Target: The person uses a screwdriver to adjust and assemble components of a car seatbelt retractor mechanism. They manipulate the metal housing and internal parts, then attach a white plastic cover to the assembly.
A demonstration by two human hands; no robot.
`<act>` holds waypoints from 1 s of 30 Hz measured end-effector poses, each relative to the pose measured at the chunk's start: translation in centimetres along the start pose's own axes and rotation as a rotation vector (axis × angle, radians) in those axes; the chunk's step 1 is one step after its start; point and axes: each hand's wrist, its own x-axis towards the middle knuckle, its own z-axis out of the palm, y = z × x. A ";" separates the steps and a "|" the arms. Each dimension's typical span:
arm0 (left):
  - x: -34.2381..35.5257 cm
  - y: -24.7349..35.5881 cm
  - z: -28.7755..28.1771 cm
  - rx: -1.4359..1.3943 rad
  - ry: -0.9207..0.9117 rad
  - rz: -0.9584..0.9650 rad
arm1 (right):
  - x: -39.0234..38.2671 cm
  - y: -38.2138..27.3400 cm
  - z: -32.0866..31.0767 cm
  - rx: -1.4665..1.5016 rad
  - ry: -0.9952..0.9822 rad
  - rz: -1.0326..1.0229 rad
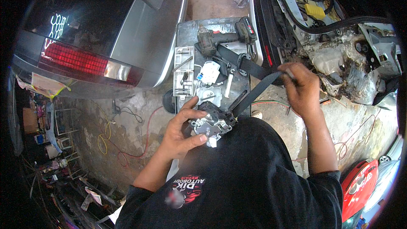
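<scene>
A seat belt retractor [208,126] with a metal frame and black plastic parts sits in my left hand [180,133], whose thumb and fingers grip its left side. Dark grey belt webbing [258,94] runs from the retractor up to the right. My right hand [297,85] pinches that webbing at a fold, holding it stretched away from the retractor. From the fold, more webbing passes back left toward a metal and black belt fitting [243,62] on the bench. The retractor's underside is hidden against my shirt.
On the narrow bench [186,32] lie a cordless impact wrench [212,42], a grey plastic tray [183,70], a white plastic cover [209,73] and a spanner [229,84]. A dark vehicle [93,25] stands left, a stripped car body [339,59] right. Red hoses [148,138] cross the floor.
</scene>
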 end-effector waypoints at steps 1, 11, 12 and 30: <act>0.0 0.1 0.0 0.004 -0.004 -0.008 | 0.3 0.8 -0.4 -0.013 0.054 0.033; -0.9 -0.1 -1.0 0.013 0.026 -0.067 | 1.4 6.1 -1.0 0.089 0.179 0.254; -1.0 0.0 -0.9 0.012 0.032 -0.073 | 1.3 5.4 -0.4 0.076 0.115 0.137; -1.0 -0.2 -1.1 0.033 0.020 -0.076 | 0.7 1.9 2.3 -0.039 0.034 -0.081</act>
